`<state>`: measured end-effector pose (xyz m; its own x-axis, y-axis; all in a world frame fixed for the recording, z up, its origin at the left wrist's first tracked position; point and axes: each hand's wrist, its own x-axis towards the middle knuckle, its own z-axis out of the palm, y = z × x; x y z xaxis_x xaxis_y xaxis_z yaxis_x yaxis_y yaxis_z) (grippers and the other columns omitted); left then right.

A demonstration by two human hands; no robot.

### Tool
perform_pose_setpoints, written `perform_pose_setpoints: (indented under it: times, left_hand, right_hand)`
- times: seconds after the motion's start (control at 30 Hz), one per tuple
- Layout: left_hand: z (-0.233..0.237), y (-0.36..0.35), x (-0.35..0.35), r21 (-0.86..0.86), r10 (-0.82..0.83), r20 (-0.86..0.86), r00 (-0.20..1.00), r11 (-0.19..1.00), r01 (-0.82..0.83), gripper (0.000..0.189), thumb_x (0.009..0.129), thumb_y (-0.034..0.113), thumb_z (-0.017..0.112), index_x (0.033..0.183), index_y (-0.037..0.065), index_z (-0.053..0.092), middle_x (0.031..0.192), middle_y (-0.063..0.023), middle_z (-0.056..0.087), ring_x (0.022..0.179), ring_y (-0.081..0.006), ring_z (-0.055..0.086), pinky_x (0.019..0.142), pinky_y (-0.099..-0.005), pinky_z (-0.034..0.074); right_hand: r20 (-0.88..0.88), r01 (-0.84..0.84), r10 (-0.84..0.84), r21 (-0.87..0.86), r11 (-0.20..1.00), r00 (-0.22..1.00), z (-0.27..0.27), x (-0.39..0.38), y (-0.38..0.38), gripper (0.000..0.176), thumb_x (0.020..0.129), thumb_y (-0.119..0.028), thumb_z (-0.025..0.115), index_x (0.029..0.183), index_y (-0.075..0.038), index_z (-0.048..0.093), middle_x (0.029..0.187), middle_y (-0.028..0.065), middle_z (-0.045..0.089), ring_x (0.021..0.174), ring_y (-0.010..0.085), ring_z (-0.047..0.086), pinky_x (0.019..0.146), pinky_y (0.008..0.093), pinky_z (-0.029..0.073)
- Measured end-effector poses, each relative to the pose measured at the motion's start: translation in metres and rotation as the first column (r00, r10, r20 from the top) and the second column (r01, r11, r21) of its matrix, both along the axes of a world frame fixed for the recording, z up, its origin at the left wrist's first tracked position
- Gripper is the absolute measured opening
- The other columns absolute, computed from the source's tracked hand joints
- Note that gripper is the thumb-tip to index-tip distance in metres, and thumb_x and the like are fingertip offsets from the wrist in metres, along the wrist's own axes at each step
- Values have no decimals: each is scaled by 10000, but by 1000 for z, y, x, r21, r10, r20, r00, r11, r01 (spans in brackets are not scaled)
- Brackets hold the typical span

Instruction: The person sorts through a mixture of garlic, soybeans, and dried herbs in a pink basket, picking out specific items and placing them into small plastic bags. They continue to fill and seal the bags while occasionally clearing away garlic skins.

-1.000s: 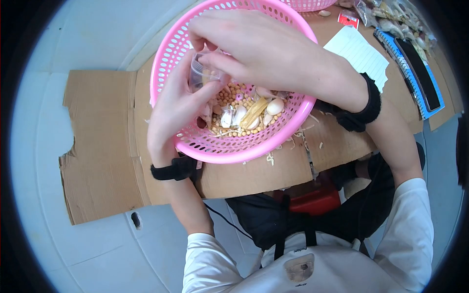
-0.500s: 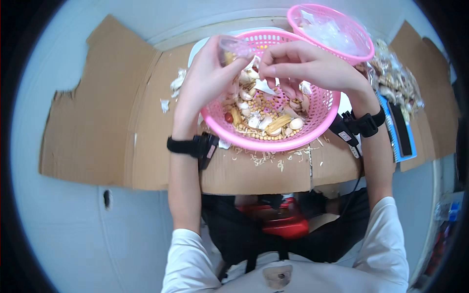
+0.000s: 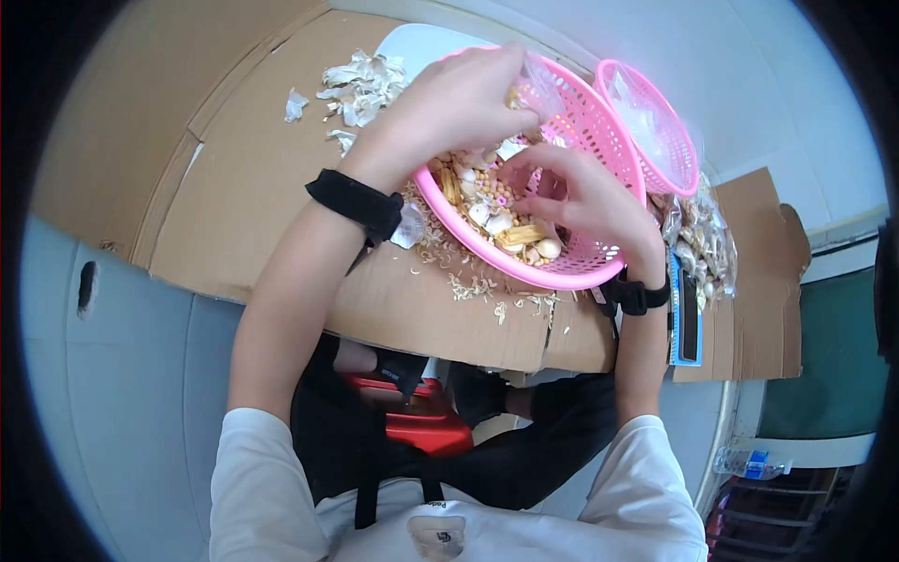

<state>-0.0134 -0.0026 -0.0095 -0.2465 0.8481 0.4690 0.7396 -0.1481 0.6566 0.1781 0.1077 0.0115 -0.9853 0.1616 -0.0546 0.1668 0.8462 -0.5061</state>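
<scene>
A pink perforated basket (image 3: 513,269) holds small round tan beans, garlic cloves (image 3: 549,248), papery skins and a ridged yellowish piece (image 3: 522,235). Over its far side, my left hand (image 3: 473,98) is closed on a clear plastic bag (image 3: 540,89) with some yellowish bits in it. Its fingertips are partly hidden behind the hand. Lower down, inside the basket, my right hand (image 3: 582,192) hovers close above the contents. Its fingers curve with the thumb held apart, and I see nothing gripped between them.
A second pink basket (image 3: 688,150) with clear plastic stands behind. Filled bags (image 3: 704,239) and a blue-backed item (image 3: 688,318) lie at the right. Garlic skins (image 3: 365,86) are piled at the left on the cardboard (image 3: 253,140); shreds litter the front.
My view has turned, shifting the scene. My right hand has dropped from the basket's upper part down towards its contents, its fingers spreading. My left hand still holds the plastic bag.
</scene>
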Motion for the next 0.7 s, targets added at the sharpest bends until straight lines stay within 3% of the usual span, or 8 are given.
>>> perform_pose_setpoints:
  times: [0.07, 0.1, 0.2, 0.27, 0.33, 0.4, 0.47, 0.7]
  left_hand:
    - [-4, 2, -3, 58, 3, -73, 997, 998, 1, 468, 906, 318, 730, 1086, -62, 523, 750, -157, 653, 523, -216, 666, 499, -350, 521]
    - [-2, 1, -2, 65, 7, -85, 996, 998, -2, 469, 899, 311, 722, 1080, -72, 519, 762, -172, 657, 526, -230, 669, 504, -360, 526]
    - [-1, -1, 0, 11, 15, -81, 997, 1000, -14, 463, 882, 290, 704, 1075, -86, 516, 805, -200, 667, 540, -256, 679, 521, -373, 540]
    - [-6, 3, -2, 81, 11, -107, 994, 997, -3, 461, 886, 294, 706, 1075, -83, 518, 814, -201, 670, 539, -253, 681, 529, -372, 547]
    - [-7, 3, -1, 70, 6, -97, 995, 998, 1, 460, 887, 297, 707, 1072, -79, 518, 812, -201, 670, 542, -249, 684, 532, -371, 549]
    - [-2, 0, 0, 61, 3, -92, 996, 998, 3, 458, 889, 299, 709, 1069, -76, 517, 809, -202, 671, 546, -246, 686, 535, -370, 552]
    - [5, -6, 1, -73, -21, 3, 1000, 997, 21, 458, 894, 301, 712, 1084, -70, 522, 797, -194, 673, 538, -233, 685, 527, -360, 552]
    - [2, -3, 2, -32, -16, -30, 999, 999, 15, 471, 891, 286, 715, 1141, -70, 536, 779, -175, 672, 514, -216, 670, 496, -350, 533]
  right_hand:
    - [99, 57, -53, -46, 997, 994, 6, 0, -7, 394, 851, -58, 754, 1242, -50, 702, 944, 99, 705, 772, 194, 645, 712, 340, 532]
    - [97, -22, 24, -18, 1000, 995, 4, 0, -4, 485, 836, -53, 768, 1313, -81, 686, 943, 106, 696, 788, 199, 651, 740, 349, 539]
    - [35, -76, 75, 19, 997, 997, -2, 1, -2, 499, 826, -57, 782, 1314, -68, 682, 943, 115, 692, 805, 201, 656, 757, 357, 545]
    - [56, -66, 65, 3, 998, 996, 2, 0, -6, 502, 835, -58, 776, 1327, -61, 672, 938, 116, 689, 812, 210, 660, 777, 362, 549]
    - [126, 52, -46, -45, 998, 991, 7, -1, -12, 492, 846, -64, 770, 1326, -48, 662, 927, 114, 684, 806, 218, 659, 776, 362, 545]
    - [132, 52, -46, -44, 998, 990, 5, 0, -12, 467, 848, -61, 761, 1304, -41, 662, 915, 111, 682, 802, 215, 658, 765, 358, 543]
    - [139, 41, -36, -34, 999, 990, 5, 1, -9, 441, 851, -57, 752, 1283, -35, 662, 903, 108, 680, 797, 212, 657, 754, 354, 541]
    - [152, 76, -65, -68, 995, 986, 0, 3, -9, 254, 856, -46, 717, 1103, 1, 685, 828, 92, 677, 769, 189, 657, 721, 340, 537]
